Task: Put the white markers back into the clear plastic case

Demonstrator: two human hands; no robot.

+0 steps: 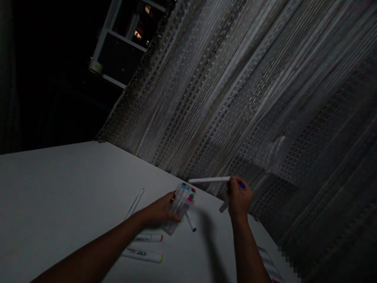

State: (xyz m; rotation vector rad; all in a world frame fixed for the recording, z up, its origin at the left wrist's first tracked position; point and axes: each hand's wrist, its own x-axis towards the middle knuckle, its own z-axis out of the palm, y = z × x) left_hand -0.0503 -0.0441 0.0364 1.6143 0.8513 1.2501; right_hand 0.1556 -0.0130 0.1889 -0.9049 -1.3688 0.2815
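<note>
My left hand (161,212) is wrapped round a clear plastic marker case (178,212), tilted above the table. Blue, red, green and pink marker ends (191,196) show at its top. In my right hand (240,196) is a white marker (210,180), held level, with a yellow tip at its left end and a blue end by my fingers. The marker's tip is just right of and above the case's top. On the table below lie a blue-ended marker (191,222), an orange-ended marker (150,237) and a yellow-ended marker (144,254).
Another white marker (135,202) lies on the white table (67,188) beyond my left forearm. A grey object (223,207) is partly hidden by my right hand. Patterned curtains (206,98) hang along the table's far edge; a dark window (123,51) is at upper left.
</note>
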